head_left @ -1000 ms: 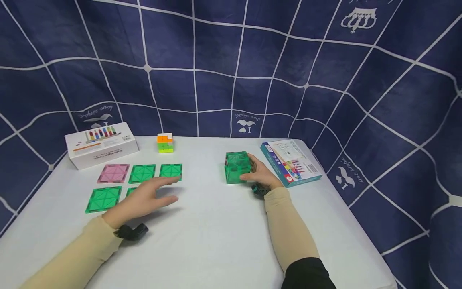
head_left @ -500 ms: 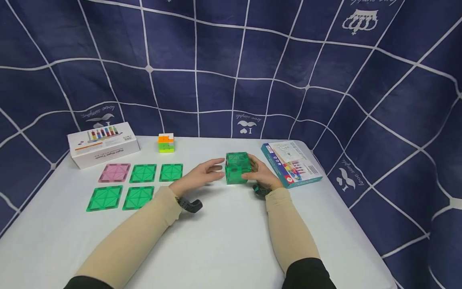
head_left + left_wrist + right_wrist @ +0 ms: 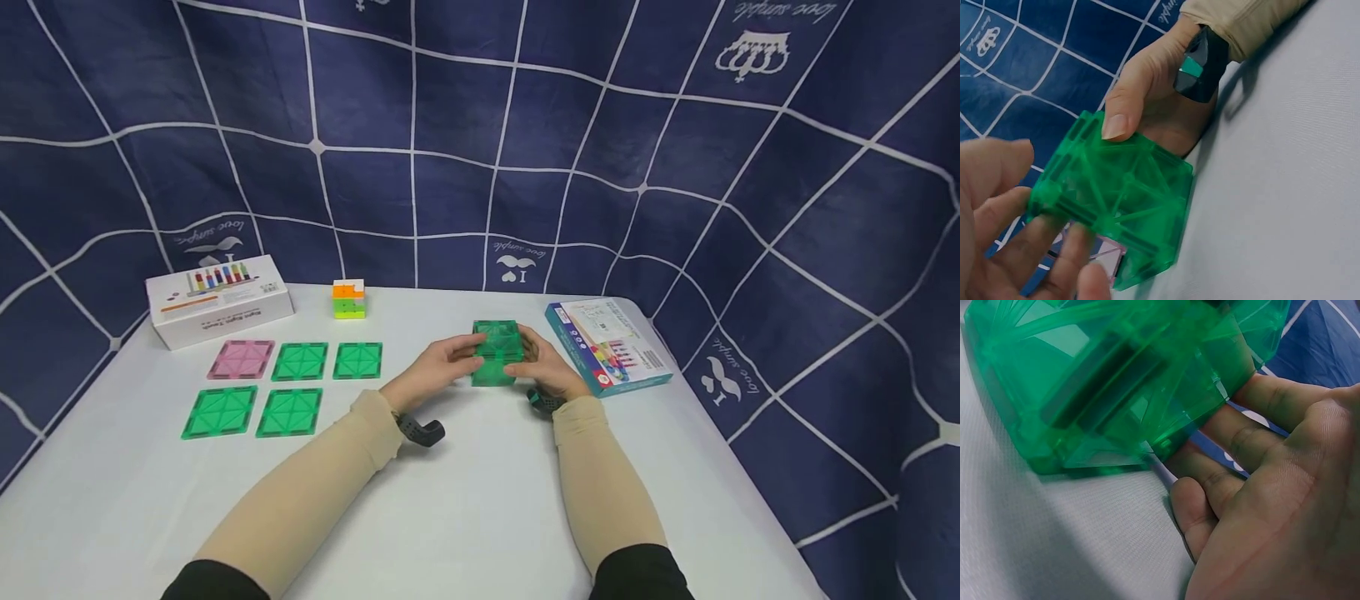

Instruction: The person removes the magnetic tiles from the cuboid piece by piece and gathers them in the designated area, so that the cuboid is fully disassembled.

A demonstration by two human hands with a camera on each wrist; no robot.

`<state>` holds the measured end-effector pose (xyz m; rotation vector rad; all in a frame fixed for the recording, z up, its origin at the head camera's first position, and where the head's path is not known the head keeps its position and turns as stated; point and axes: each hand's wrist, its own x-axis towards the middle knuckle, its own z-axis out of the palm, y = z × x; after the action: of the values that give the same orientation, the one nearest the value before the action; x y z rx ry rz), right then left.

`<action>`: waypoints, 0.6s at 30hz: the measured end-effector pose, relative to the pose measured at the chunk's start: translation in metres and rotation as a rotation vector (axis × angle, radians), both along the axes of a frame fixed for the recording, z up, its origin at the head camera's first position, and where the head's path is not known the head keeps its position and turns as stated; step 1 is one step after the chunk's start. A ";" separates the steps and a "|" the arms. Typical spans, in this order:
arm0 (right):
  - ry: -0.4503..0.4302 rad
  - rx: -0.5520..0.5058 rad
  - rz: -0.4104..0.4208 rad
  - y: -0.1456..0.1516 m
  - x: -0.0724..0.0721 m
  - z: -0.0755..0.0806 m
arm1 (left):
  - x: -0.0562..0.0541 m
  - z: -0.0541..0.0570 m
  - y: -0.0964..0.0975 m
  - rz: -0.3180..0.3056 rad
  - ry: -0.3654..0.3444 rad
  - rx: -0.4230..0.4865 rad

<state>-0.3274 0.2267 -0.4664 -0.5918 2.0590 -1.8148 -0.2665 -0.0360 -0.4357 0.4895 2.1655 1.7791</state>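
Note:
A box built of see-through green magnetic tiles (image 3: 495, 372) stands on the table, with a pinkish edge visible on its near side in the left wrist view. My right hand (image 3: 551, 367) grips its right side, thumb on the front face and fingers behind; that thumb also shows on a green face (image 3: 1141, 169) in the left wrist view. At the box's left side is my left hand (image 3: 431, 371), fingers reaching to the edge. The left thumb (image 3: 997, 162) stands apart from the tiles there. Whether the left fingertips press on the box is hard to tell.
Flat on the left lie a pink tile (image 3: 240, 359) and several green tiles (image 3: 288, 412). Behind them are a white box (image 3: 221, 302) and a small colored puzzle cube (image 3: 349, 300). A blue-edged box (image 3: 611, 343) lies right of my right hand. A dark blue curtain (image 3: 450, 125) hangs behind.
My left hand has moved right, from over the flat tiles to the left side of the green box. My right hand has kept its grip.

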 end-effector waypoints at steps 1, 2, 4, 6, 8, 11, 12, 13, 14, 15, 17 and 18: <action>0.000 -0.001 0.002 0.000 0.000 0.000 | 0.000 -0.001 0.000 0.014 0.013 0.003; 0.002 0.000 0.004 0.000 0.000 -0.001 | 0.000 -0.002 0.001 0.027 0.024 0.006; 0.005 0.001 0.004 0.000 -0.001 -0.002 | 0.000 -0.004 0.002 0.050 0.042 0.023; 0.005 0.002 0.001 0.000 -0.001 -0.002 | -0.002 -0.007 0.003 0.069 0.062 0.035; 0.005 0.006 0.000 0.000 0.000 -0.002 | -0.002 -0.007 0.004 0.086 0.082 0.050; 0.008 0.017 -0.005 -0.001 0.000 -0.001 | -0.004 -0.007 0.006 0.110 0.121 0.071; 0.010 0.021 -0.009 -0.001 0.000 -0.001 | -0.004 -0.006 0.006 0.116 0.131 0.075; 0.011 0.023 -0.011 -0.001 0.001 -0.001 | -0.004 -0.005 0.007 0.123 0.137 0.080; 0.012 0.027 -0.013 -0.001 0.001 -0.001 | -0.004 -0.004 0.007 0.129 0.142 0.082; 0.013 0.027 -0.013 -0.001 0.001 -0.001 | -0.004 -0.004 0.008 0.136 0.143 0.082; 0.010 0.023 -0.014 -0.002 0.001 -0.001 | -0.005 -0.004 0.008 0.153 0.144 0.080; 0.011 0.022 -0.013 -0.002 0.001 -0.001 | -0.005 -0.004 0.009 0.163 0.147 0.078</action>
<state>-0.3265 0.2249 -0.4671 -0.5854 2.0916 -1.7978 -0.2714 -0.0274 -0.4401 0.4879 2.3006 1.9771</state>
